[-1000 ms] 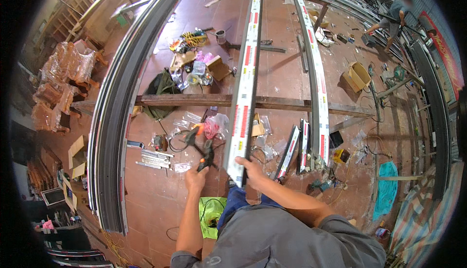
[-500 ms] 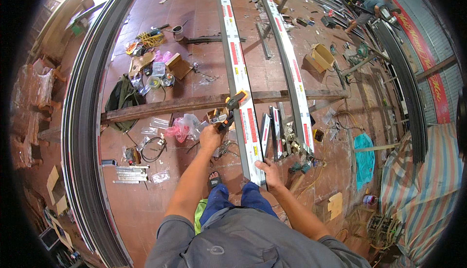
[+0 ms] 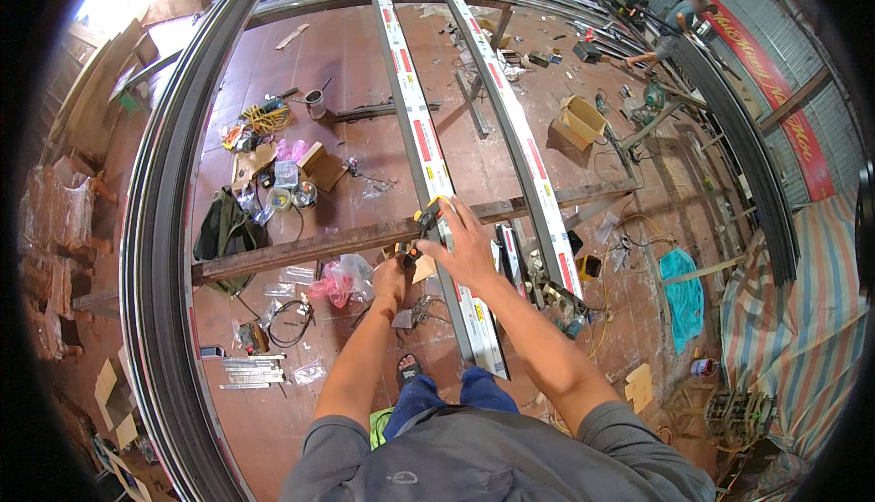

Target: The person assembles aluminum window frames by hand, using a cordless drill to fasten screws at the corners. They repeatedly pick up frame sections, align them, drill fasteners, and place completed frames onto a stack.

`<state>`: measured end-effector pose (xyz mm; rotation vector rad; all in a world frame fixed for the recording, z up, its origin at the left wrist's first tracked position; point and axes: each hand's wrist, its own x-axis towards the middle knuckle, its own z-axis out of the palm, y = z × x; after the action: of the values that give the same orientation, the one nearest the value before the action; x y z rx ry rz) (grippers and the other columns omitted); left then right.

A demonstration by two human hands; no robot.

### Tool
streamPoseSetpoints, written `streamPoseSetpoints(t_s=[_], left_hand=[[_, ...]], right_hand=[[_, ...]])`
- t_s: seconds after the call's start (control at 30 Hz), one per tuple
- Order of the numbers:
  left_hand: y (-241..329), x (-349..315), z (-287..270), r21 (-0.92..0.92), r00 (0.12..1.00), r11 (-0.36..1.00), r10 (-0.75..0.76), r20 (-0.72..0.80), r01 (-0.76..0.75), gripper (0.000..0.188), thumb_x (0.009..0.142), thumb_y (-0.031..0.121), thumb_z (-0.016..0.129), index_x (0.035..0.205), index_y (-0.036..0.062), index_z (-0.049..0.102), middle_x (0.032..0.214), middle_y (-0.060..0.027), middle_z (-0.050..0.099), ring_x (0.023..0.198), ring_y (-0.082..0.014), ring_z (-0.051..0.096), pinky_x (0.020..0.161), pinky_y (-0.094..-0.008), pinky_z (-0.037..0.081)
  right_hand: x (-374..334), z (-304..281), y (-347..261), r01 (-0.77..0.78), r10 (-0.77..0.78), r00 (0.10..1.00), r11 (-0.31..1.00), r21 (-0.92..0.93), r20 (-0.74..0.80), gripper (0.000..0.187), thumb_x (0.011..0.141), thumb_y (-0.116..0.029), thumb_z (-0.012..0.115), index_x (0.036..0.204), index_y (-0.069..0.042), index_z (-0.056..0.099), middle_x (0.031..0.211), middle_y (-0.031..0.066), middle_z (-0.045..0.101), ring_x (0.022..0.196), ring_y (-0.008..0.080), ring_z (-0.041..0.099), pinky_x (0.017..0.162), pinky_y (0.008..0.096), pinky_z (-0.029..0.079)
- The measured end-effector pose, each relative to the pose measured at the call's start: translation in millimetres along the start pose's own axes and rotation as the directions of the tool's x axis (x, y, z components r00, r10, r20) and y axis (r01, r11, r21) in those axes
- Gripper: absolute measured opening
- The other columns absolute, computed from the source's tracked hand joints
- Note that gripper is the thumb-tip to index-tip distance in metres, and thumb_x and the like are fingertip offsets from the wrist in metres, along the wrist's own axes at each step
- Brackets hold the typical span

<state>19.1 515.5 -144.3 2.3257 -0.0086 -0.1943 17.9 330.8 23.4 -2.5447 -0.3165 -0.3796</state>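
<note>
My left hand (image 3: pixel 390 281) is closed around the grip of a black-and-orange clamp (image 3: pixel 425 221), left of a long metal profile (image 3: pixel 423 136) covered with white-and-red film. The clamp's upper jaw lies at the profile's edge, where the profile crosses a wooden beam (image 3: pixel 355 238). My right hand (image 3: pixel 472 251) reaches over the profile beside that jaw, its fingers stretched out and thumb apart. Whether its fingertips touch the jaw I cannot tell. The profile's near end (image 3: pixel 483 356) lies in front of my legs.
A second filmed profile (image 3: pixel 519 133) runs alongside to the right. Stacked dark profiles (image 3: pixel 159 229) stand at the left. Bags, a cardboard box (image 3: pixel 324 167) and short metal strips (image 3: pixel 253 372) lie on the floor. Another person (image 3: pixel 679 24) works at the far right.
My right hand has left the profile's near end and moved forward to the clamp. My left hand has kept its hold, slightly lower in view. The view has shifted a little.
</note>
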Motion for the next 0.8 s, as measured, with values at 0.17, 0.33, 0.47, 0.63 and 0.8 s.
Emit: streamPoseSetpoints(t_s=[0.17, 0.33, 0.47, 0.63, 0.8], left_hand=[[-16.0, 14.5, 8.6, 0.226, 0.977, 0.972, 0.021, 0.212, -0.07, 0.033, 0.099, 0.041, 0.06, 0.12, 0.0214, 0.076, 0.119, -0.0187, 0.073, 0.11, -0.0404, 0.069, 0.094, -0.0502, 0.054], [-121.6, 64.3, 42.7, 0.145, 0.883, 0.966, 0.127, 0.452, -0.213, 0.04, 0.099, 0.039, 0.055, 0.132, 0.021, 0.071, 0.132, -0.018, 0.07, 0.119, -0.0355, 0.067, 0.102, -0.0456, 0.051], [-81.6, 47.6, 61.7, 0.217, 0.962, 0.951, 0.174, 0.212, -0.22, 0.035, 0.098, 0.036, 0.061, 0.109, 0.0075, 0.077, 0.108, -0.0193, 0.076, 0.102, -0.0355, 0.073, 0.094, -0.0463, 0.054], [-45.7, 45.9, 24.2, -0.229, 0.949, 0.962, -0.077, 0.305, 0.151, 0.04, 0.086, 0.029, 0.071, 0.114, 0.0005, 0.071, 0.113, -0.0242, 0.074, 0.109, -0.0386, 0.071, 0.089, -0.0477, 0.054], [-8.4, 21.6, 3.1, 0.244, 0.992, 0.969, -0.065, 0.105, 0.037, 0.041, 0.086, 0.031, 0.063, 0.096, -0.008, 0.072, 0.1, -0.0304, 0.074, 0.102, -0.0462, 0.071, 0.088, -0.0503, 0.055]], right_hand=[[25.8, 23.9, -3.5, -0.223, 0.22, 0.974, 0.972, 0.078, 0.045, 0.064, 0.088, -0.06, 0.072, 0.128, -0.01, 0.065, 0.147, 0.0121, 0.057, 0.126, 0.0366, 0.061, 0.103, 0.0484, 0.051], [27.0, 43.1, -11.2, -0.117, 0.117, 0.992, 0.993, 0.012, -0.052, 0.053, 0.091, -0.056, 0.069, 0.125, -0.015, 0.067, 0.146, 0.0099, 0.06, 0.132, 0.0315, 0.059, 0.107, 0.0442, 0.049], [15.1, 44.9, 11.7, -0.141, 0.14, 0.987, 0.99, -0.01, -0.076, 0.059, 0.091, -0.056, 0.07, 0.129, -0.011, 0.065, 0.146, 0.0123, 0.056, 0.129, 0.0368, 0.058, 0.107, 0.0465, 0.049], [17.5, 32.6, 0.8, -0.168, 0.17, 0.985, 0.985, 0.041, -0.026, 0.063, 0.091, -0.056, 0.069, 0.134, -0.011, 0.062, 0.148, 0.0102, 0.053, 0.132, 0.0359, 0.057, 0.105, 0.0485, 0.051], [12.0, 34.9, 6.8, -0.173, 0.174, 0.984, 0.985, 0.027, -0.024, 0.063, 0.091, -0.056, 0.068, 0.137, -0.012, 0.06, 0.15, 0.0091, 0.051, 0.133, 0.0353, 0.055, 0.104, 0.0499, 0.052]])
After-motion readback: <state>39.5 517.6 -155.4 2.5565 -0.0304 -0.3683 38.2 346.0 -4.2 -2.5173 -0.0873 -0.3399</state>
